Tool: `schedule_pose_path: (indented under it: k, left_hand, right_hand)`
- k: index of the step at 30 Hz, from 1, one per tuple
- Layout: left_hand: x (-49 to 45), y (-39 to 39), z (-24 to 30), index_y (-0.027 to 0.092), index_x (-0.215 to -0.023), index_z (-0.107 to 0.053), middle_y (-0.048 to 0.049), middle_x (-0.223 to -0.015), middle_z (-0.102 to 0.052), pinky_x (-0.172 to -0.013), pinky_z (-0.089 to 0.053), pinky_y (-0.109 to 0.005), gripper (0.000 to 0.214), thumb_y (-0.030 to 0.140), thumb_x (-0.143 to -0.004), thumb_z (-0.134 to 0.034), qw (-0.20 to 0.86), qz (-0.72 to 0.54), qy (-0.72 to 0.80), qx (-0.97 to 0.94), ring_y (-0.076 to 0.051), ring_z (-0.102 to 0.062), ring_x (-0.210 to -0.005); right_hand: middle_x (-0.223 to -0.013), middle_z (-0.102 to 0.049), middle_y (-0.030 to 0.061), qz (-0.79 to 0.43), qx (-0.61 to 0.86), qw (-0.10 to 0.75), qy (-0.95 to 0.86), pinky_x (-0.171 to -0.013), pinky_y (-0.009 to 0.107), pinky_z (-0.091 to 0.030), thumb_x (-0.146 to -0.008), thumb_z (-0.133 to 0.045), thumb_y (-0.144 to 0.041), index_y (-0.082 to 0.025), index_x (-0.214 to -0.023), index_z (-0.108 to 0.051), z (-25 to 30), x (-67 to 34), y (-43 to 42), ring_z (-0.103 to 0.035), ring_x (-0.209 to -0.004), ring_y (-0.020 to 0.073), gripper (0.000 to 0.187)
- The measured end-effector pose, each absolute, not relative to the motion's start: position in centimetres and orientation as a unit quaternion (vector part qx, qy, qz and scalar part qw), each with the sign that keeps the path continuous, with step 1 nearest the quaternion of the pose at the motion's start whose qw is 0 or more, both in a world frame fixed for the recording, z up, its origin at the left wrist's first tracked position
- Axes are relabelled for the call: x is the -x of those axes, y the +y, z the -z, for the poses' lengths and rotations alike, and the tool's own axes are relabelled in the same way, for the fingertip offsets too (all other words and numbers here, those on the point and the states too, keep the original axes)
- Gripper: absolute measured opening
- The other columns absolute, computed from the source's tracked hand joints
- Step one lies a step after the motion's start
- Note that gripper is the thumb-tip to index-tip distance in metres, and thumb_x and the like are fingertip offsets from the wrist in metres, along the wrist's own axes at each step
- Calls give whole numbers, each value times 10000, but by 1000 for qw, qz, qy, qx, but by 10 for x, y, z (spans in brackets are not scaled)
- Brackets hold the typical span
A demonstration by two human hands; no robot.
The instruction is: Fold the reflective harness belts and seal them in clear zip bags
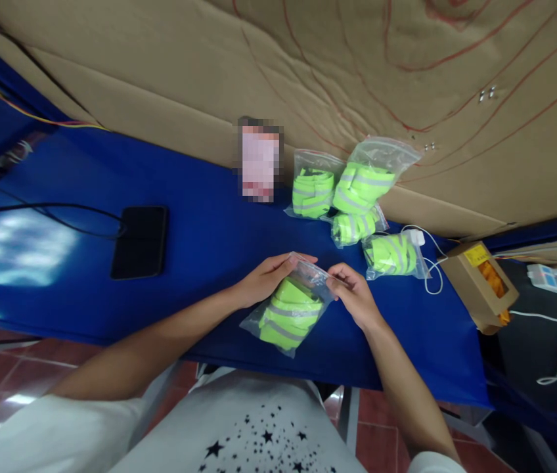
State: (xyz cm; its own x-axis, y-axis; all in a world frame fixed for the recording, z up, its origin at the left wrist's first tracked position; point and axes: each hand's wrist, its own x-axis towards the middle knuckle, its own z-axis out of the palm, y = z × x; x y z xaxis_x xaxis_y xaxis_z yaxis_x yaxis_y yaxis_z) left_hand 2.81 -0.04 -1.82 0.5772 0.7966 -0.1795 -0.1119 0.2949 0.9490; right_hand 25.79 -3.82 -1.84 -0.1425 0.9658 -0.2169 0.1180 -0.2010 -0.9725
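A clear zip bag [291, 315] with a folded neon-yellow reflective strap bundle [291, 316] inside hangs over the table's front part. My left hand [269, 279] pinches the bag's top edge at its left corner, fingers partly behind the plastic. At the other end of the same edge, my right hand [352, 292] grips between thumb and curled fingers. The bag's closure runs between both hands; whether it is sealed I cannot tell. Beyond my right hand lie more such bags: one bag [391, 255] near a white charger, and a cluster with a bag [312, 190] beside another bag [364, 184].
On the blue table [200, 197], a black phone-like device [139, 242] with a cable lies left. A pixelated object [260, 159] stands against the cardboard wall [160, 79]. Right are a white charger [415, 238] with cord and a cardboard box [480, 286] with orange contents.
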Motion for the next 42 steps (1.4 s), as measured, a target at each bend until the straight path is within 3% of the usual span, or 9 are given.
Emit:
schedule_pose_path:
  k: [4,8,11,20,25,42]
  left_hand:
    - [-29,-1,17,168,-1312,-619,-103,-1103,-751,-907,-531,-348,500,520,-999,-452,731,-307,331,-512,-231,-715,-1001]
    - [-28,1,16,148,-1112,-707,-80,-1027,-748,-831,-522,-284,404,487,-951,-560,635,-344,385,-574,-206,-697,-929]
    - [-28,1,16,143,-1032,-717,-65,-928,-749,-779,-524,-271,362,465,-939,-580,630,-341,389,-579,-194,-694,-860]
    - [-31,-2,17,148,-1028,-704,-61,-922,-743,-788,-534,-287,330,446,-912,-625,650,-344,392,-553,-197,-696,-862]
    - [-32,-3,19,147,-1016,-699,-58,-923,-734,-783,-524,-278,312,433,-918,-621,641,-346,388,-565,-184,-684,-852]
    - [-34,-8,26,159,-1039,-703,-48,-887,-718,-675,-465,-243,304,420,-950,-575,605,-308,383,-626,-147,-627,-740]
  right_hand:
    - [-679,-545,-32,-539,546,378,-519,-555,229,-332,-869,-684,-392,-196,-814,-613,19,-258,-39,-454,-590,101,216]
    - [-717,-569,-25,-531,544,365,-537,-581,233,-355,-880,-670,-403,-202,-854,-628,17,-256,-38,-484,-617,109,207]
    - [-734,-593,-16,-512,552,367,-546,-595,237,-379,-872,-674,-405,-201,-843,-638,17,-255,-37,-509,-636,119,209]
    - [-688,-573,-24,-449,567,367,-585,-587,241,-388,-883,-633,-329,-198,-788,-597,17,-253,-40,-503,-610,118,166]
    - [-762,-596,-9,-462,546,347,-607,-635,252,-406,-906,-619,-352,-204,-870,-627,15,-253,-40,-529,-666,130,152]
    - [-725,-558,-15,-459,535,346,-619,-617,248,-394,-894,-624,-307,-201,-818,-603,13,-251,-42,-500,-650,126,131]
